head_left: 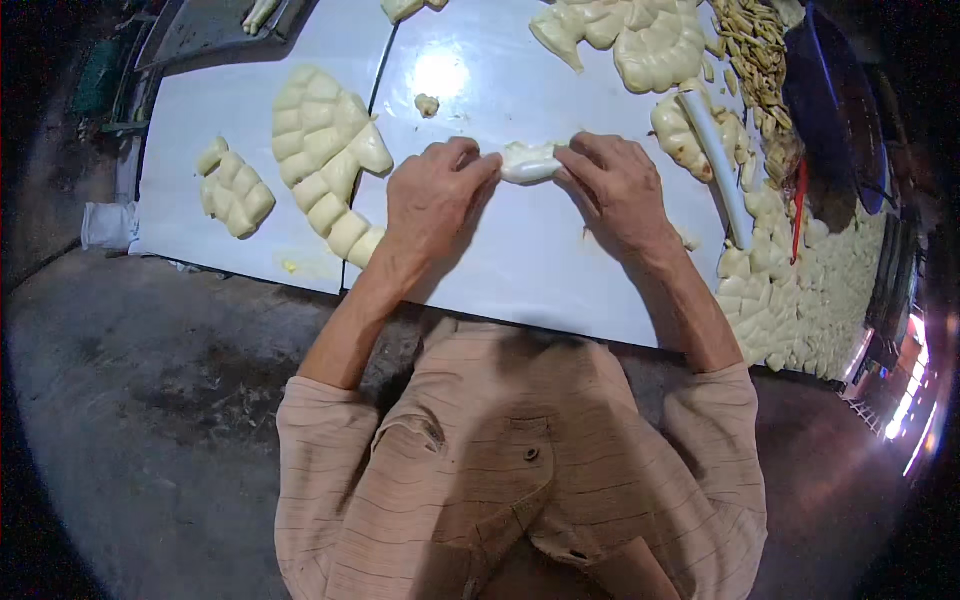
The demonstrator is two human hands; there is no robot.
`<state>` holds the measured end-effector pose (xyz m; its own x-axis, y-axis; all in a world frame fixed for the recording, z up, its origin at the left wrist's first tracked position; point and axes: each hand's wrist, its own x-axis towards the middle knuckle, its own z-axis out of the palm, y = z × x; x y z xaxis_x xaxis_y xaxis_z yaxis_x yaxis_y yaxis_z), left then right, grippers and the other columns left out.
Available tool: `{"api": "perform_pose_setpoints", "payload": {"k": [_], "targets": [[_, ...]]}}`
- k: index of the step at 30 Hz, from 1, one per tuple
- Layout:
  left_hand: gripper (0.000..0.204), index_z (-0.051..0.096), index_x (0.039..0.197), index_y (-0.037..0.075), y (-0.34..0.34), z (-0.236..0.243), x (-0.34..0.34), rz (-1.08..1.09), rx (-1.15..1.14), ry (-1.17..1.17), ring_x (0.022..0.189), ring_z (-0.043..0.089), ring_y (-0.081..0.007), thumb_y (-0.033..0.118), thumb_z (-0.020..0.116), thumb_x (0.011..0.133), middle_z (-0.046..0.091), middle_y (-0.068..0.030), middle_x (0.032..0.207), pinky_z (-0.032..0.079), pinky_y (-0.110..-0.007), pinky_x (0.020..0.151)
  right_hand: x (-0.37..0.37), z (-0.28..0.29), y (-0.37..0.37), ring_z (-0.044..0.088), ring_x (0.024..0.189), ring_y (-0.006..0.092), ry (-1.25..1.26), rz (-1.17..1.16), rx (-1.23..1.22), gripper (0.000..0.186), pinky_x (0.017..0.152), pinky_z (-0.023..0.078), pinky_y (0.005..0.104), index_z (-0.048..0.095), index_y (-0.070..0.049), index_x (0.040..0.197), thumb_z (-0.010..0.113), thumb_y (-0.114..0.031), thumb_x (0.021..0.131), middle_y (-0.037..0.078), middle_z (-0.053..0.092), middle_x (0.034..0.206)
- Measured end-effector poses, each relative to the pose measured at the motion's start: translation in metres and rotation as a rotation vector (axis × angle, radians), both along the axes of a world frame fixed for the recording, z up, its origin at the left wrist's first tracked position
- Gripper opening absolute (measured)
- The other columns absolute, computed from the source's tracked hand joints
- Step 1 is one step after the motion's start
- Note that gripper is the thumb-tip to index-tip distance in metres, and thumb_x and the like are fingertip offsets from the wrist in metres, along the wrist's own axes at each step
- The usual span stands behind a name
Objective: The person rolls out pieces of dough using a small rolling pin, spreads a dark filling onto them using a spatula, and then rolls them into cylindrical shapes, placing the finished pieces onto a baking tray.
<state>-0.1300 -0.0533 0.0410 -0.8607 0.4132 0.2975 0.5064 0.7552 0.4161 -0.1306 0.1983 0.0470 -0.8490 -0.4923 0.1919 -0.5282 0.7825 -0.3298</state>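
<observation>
A short pale dough strip (530, 165) lies stretched sideways on the white tabletop in front of me. My left hand (438, 192) pinches its left end between thumb and fingers. At the other end, my right hand (618, 188) is closed on the dough in the same way. The strip's upper edge looks rough and its lower side smooth and shiny. A curved row of joined dough pieces (322, 140) lies just left of my left hand. Beyond the strip sits a small dough scrap (427, 105).
A smaller dough cluster (237, 193) is at far left, near a dark tray (210, 35). On the right are a white rod (718, 165), large dough lumps (660, 50), brownish strips (757, 60), a red thin object (799, 210) and many flat dough pieces (800, 290).
</observation>
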Motion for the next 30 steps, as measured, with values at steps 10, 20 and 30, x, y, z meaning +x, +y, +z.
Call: {"api": "perform_pose_setpoints", "payload": {"k": [10, 20, 30], "targets": [[0.023, 0.071, 0.111, 0.018, 0.002, -0.004, -0.012, 0.038, 0.004, 0.037, 0.078, 0.067, -0.0224, 0.025, 0.071, 0.089, 0.067, -0.0053, 0.102, 0.053, -0.035, 0.061, -0.011, 0.000, 0.001, 0.066, 0.095, 0.0295, 0.033, 0.016, -0.096, 0.035, 0.080, 0.052, 0.0439, 0.067, -0.015, 0.123, 0.072, -0.020, 0.089, 0.010, 0.068, 0.109], [0.024, 0.072, 0.114, 0.020, 0.007, 0.005, -0.018, 0.067, -0.016, 0.023, 0.082, 0.068, -0.0225, 0.025, 0.072, 0.091, 0.067, -0.0055, 0.107, 0.056, -0.035, 0.063, -0.021, -0.001, -0.003, 0.064, 0.095, 0.0308, -0.006, 0.005, -0.148, 0.034, 0.082, 0.051, 0.0441, 0.065, -0.009, 0.123, 0.071, -0.019, 0.091, 0.011, 0.068, 0.111], [0.028, 0.074, 0.120, 0.017, 0.007, 0.004, -0.037, 0.028, 0.022, -0.201, 0.092, 0.069, -0.0289, 0.022, 0.071, 0.093, 0.067, -0.0113, 0.116, 0.057, -0.040, 0.076, -0.034, 0.008, -0.004, 0.063, 0.092, 0.0330, -0.144, -0.044, -0.141, 0.031, 0.079, 0.051, 0.0440, 0.067, -0.005, 0.116, 0.071, -0.022, 0.089, 0.013, 0.067, 0.103]]}}
